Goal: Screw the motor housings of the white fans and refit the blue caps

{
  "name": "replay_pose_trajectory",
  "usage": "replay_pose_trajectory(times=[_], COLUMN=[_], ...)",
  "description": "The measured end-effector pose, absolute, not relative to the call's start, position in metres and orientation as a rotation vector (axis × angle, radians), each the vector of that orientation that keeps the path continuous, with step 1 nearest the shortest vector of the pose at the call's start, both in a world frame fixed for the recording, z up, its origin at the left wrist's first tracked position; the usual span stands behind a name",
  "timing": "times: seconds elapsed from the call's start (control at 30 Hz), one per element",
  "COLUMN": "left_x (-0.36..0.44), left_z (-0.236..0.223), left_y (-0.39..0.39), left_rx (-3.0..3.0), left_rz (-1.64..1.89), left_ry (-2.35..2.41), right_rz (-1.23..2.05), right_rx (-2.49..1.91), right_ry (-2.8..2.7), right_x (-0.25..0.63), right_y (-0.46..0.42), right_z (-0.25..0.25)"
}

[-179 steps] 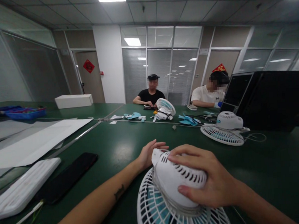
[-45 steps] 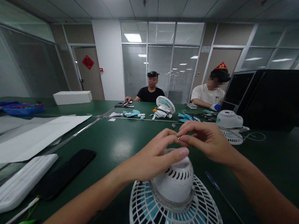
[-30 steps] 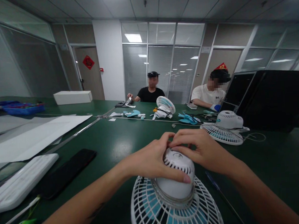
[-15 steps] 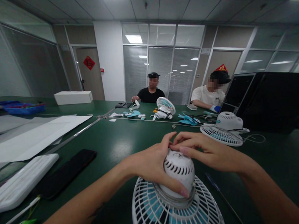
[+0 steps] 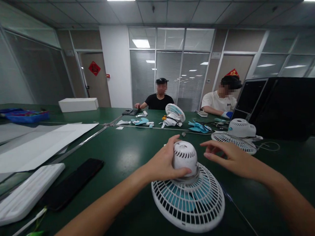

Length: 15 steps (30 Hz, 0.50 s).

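The fan (image 5: pixel 188 187) is white — a rounded motor housing (image 5: pixel 185 159) pierced by a ring of dark vent slots, above a broad round grille (image 5: pixel 190 215). Light blue blades (image 5: pixel 186 202) show between its bars. It sits grille down — housing uppermost — on the green table (image 5: pixel 127 147).

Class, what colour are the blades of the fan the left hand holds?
Light blue: the fan blades show through the white grille in the head view.

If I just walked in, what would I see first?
Probably the nearest white fan, grille down on the green table, the left hand gripping its motor housing. Next, perhaps the big black case at the right edge, and the red diamond sign on the door at back left.
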<state>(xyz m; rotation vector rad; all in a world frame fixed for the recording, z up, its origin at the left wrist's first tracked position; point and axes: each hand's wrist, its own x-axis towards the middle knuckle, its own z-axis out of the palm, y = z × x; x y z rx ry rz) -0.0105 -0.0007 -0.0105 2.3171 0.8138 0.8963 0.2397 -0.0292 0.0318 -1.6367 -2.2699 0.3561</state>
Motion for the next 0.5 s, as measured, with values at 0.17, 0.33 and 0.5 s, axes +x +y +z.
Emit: replay_pose_trajectory(times=[0.17,0.33,0.5], left_x=[-0.011,-0.013,-0.013], left_z=[-0.024,-0.035,-0.053], left_y=[0.01,0.014,0.02], left_rx=[2.311,2.301,2.389], left_rz=[1.046,1.113,1.208], left_ry=[0.861,0.889,0.889], right_rz=[0.337,0.486,0.454], right_rx=[-2.077,-2.099,-2.045], right_ry=[-2.206,-2.208,-2.222], right_x=[0.263,0.277,0.283], right_y=[-0.041,-0.059,-0.062], right_z=[-0.016,-0.045,-0.056])
